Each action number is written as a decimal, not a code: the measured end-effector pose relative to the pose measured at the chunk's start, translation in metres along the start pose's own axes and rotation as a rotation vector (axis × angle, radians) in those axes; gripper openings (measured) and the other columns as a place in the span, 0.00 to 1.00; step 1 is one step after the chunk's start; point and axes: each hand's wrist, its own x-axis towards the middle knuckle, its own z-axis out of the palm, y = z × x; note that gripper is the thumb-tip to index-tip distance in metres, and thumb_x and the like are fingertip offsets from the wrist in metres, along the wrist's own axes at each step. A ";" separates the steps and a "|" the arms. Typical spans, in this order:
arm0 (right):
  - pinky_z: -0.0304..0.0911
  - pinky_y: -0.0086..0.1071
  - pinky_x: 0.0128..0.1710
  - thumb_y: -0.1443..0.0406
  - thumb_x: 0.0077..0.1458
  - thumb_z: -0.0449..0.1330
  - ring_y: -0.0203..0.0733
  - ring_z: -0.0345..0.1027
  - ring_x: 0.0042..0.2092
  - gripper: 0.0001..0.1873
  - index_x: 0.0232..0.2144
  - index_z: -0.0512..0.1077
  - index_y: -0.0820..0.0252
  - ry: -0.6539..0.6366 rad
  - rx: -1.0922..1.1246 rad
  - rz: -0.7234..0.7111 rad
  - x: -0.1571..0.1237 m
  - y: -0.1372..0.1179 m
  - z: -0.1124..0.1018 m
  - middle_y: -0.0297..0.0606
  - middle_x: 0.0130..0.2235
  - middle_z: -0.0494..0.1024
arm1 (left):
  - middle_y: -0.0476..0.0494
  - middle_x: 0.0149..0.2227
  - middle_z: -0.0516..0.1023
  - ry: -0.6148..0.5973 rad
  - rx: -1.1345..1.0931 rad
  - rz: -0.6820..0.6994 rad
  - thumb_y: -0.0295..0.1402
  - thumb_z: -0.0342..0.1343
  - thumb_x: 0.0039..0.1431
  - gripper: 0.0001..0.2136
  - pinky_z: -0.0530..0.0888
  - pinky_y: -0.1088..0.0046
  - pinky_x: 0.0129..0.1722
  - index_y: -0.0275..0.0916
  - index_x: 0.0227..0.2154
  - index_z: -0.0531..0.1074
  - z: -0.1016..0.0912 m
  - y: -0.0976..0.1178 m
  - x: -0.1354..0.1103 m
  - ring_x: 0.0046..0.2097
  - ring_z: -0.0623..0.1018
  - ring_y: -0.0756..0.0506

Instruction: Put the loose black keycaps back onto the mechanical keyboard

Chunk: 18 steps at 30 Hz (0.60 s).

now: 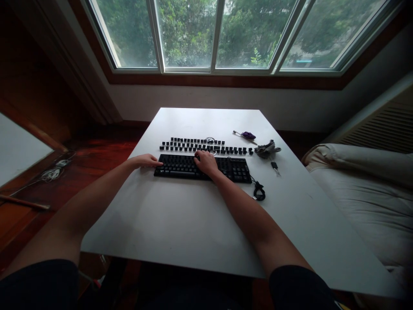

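A black keyboard (pixel 232 168) lies across the middle of a white table (pixel 180 228). My left hand (pixel 146 161) rests at the keyboard's left end, fingers curled loosely against its edge. My right hand (pixel 205 162) lies on the keyboard's upper middle, fingers bent down onto the keys or the row just behind. Behind the keyboard, two rows of loose black keycaps (pixel 193 145) are laid out on the table. Whether either hand grips anything is too small to make out.
A purple-handled tool (pixel 247 135), a grey crumpled object (pixel 267 149), a small dark item (pixel 274 165) and the coiled black keyboard cable (pixel 259 191) lie to the right. A cushioned seat (pixel 364 189) stands right of the table. Windows are beyond.
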 end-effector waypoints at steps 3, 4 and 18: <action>0.59 0.38 0.50 0.60 0.66 0.55 0.49 0.68 0.50 0.11 0.47 0.73 0.55 0.006 -0.001 0.002 0.000 0.000 0.000 0.43 0.48 0.78 | 0.46 0.22 0.68 -0.003 -0.024 -0.020 0.63 0.64 0.39 0.28 0.55 0.71 0.24 0.39 0.21 0.74 -0.002 -0.004 0.004 0.24 0.62 0.49; 0.59 0.37 0.49 0.60 0.66 0.56 0.49 0.68 0.50 0.11 0.47 0.73 0.55 0.010 -0.003 0.000 0.001 0.001 0.001 0.43 0.48 0.78 | 0.46 0.22 0.69 -0.006 -0.037 -0.030 0.65 0.62 0.41 0.29 0.56 0.71 0.24 0.39 0.21 0.74 -0.002 -0.006 0.006 0.24 0.63 0.49; 0.59 0.38 0.50 0.61 0.65 0.56 0.49 0.69 0.50 0.12 0.47 0.74 0.56 0.007 0.012 0.008 0.000 -0.002 -0.002 0.43 0.48 0.78 | 0.45 0.21 0.73 -0.026 -0.023 0.085 0.62 0.66 0.38 0.27 0.61 0.72 0.25 0.38 0.20 0.75 -0.003 -0.008 0.005 0.25 0.67 0.48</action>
